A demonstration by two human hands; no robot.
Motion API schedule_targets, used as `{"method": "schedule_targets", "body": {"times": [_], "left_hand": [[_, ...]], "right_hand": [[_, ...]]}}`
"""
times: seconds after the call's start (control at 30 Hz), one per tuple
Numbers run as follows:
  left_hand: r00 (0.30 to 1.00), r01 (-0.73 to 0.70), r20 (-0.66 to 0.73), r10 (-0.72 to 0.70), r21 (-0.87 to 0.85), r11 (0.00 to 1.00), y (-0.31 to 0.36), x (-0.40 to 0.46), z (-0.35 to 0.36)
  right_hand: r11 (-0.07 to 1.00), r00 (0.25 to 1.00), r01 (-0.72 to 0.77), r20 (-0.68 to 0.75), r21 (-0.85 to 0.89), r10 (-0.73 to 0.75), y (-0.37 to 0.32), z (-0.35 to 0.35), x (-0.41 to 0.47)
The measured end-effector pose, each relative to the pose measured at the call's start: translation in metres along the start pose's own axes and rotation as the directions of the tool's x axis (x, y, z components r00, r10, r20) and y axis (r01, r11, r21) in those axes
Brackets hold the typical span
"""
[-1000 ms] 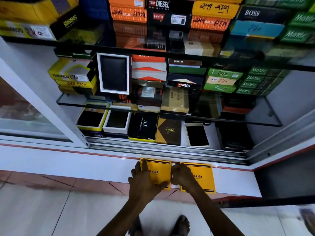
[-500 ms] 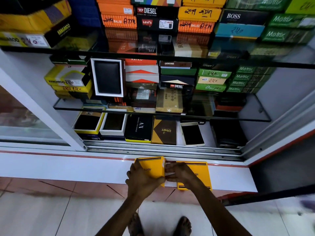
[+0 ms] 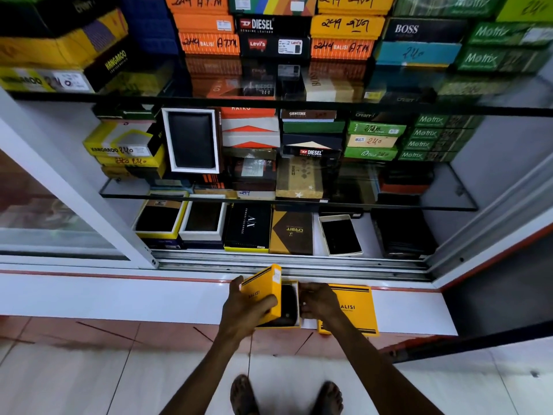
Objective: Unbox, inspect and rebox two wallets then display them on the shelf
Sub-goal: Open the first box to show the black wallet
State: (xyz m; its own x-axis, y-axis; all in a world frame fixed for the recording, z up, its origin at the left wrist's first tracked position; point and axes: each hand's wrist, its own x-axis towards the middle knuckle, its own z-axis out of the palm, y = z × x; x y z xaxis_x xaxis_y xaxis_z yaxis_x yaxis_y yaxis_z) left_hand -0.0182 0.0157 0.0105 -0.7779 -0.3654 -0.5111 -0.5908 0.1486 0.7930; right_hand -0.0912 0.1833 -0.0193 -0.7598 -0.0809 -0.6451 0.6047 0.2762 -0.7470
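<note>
I count two hands, left hand (image 3: 244,307) and right hand (image 3: 318,302), two yellow Balisi boxes, one with lid lifted (image 3: 263,295) and one closed (image 3: 354,310), one dark wallet (image 3: 288,304), two glass shelves, upper (image 3: 299,101) and lower (image 3: 449,193), two bare feet.

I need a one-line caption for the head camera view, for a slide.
Left hand lifts the yellow lid off a box holding a dark wallet; right hand steadies the box beside a second closed yellow box.
</note>
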Motion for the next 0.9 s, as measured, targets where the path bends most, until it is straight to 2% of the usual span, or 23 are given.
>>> {"method": "schedule_targets", "body": {"times": [0.1, 0.23, 0.33, 0.43, 0.67, 0.8, 0.9], "left_hand": [[0.999, 0.037, 0.028, -0.033, -0.2, 0.979, -0.004, 0.0, -0.022], [0.998, 0.054, 0.056, -0.037, -0.349, 0.936, -0.026, 0.002, -0.055], [0.996, -0.003, -0.08, -0.034, -0.425, 0.905, -0.04, 0.002, -0.076], [0.979, -0.029, -0.196, -0.063, -0.435, 0.9, -0.051, 0.003, -0.09], [0.969, -0.032, -0.231, -0.085, -0.458, 0.888, -0.067, 0.008, -0.06], [0.966, -0.02, -0.241, -0.092, -0.425, 0.905, -0.068, 0.014, -0.037], [0.961, 0.039, -0.248, -0.122, -0.316, 0.948, -0.067, 0.018, -0.031]], "right_hand": [[0.997, 0.999, 0.02, -0.024, -0.074, -0.021, -0.003, 0.002, -0.002], [0.967, 0.994, 0.101, -0.024, -0.236, -0.11, -0.003, 0.003, -0.001], [0.922, 0.979, 0.17, -0.045, -0.348, -0.198, 0.005, 0.002, 0.003], [0.926, 0.976, 0.175, -0.061, -0.335, -0.207, 0.004, -0.001, -0.002], [0.986, 0.994, 0.089, -0.051, -0.142, -0.097, -0.005, 0.013, -0.009], [0.984, 0.989, 0.102, -0.091, -0.143, -0.116, -0.006, 0.022, -0.008], [0.969, 0.977, 0.131, -0.139, -0.21, -0.162, -0.002, 0.024, -0.006]]}}
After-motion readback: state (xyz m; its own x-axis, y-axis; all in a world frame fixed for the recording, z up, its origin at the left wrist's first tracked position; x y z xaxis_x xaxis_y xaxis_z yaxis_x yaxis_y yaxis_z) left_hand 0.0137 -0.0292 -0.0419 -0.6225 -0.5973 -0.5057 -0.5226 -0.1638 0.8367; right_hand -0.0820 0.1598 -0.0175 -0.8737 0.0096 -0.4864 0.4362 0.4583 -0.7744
